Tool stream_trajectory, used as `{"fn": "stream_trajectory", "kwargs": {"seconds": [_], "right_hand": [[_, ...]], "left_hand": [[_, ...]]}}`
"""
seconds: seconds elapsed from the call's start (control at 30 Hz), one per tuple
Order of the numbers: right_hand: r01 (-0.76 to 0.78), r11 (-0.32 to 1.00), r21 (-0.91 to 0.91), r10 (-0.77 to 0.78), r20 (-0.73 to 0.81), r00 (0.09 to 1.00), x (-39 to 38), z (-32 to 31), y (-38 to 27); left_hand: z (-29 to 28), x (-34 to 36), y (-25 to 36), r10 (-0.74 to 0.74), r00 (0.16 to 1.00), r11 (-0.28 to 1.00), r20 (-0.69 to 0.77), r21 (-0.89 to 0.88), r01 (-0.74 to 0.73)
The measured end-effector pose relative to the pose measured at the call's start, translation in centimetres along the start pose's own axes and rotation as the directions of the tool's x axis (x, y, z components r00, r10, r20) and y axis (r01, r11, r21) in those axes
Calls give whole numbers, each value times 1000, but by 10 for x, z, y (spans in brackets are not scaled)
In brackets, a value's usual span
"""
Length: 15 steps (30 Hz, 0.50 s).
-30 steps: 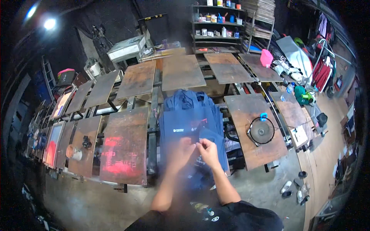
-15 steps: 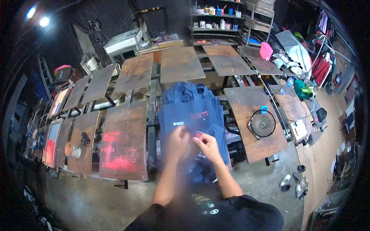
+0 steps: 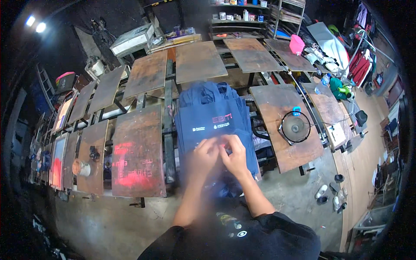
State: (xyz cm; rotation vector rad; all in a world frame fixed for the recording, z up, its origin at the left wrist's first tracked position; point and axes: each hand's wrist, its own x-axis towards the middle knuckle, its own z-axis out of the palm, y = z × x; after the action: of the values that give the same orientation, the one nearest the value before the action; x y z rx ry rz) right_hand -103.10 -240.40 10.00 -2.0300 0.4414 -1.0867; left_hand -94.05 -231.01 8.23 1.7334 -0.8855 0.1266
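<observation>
Two hands, left hand and right hand, meet over one navy bag, fingers blurred, grip unclear, one fan to its right.

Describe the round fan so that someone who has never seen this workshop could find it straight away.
Start at the stack of navy printed bags in the middle, where both hands meet. Move to the person's right, onto the next rusty brown platen. The small black table fan lies there face up near its right edge, the only round wire-grilled thing on any platen, with a blue clip at its top.
</observation>
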Motion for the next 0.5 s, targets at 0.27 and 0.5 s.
{"fn": "stream_trajectory", "kwargs": {"seconds": [0.27, 0.5], "right_hand": [[-14, 1000, -5, 14, -18, 1000, -5, -7, 12], [-55, 990, 130, 53, 17, 998, -1, -8, -5]], "left_hand": [[-4, -3, 2, 51, 998, 994, -22, 98, -49], [-4, -1, 7, 109, 994, 992, 24, 64, -110]]}}
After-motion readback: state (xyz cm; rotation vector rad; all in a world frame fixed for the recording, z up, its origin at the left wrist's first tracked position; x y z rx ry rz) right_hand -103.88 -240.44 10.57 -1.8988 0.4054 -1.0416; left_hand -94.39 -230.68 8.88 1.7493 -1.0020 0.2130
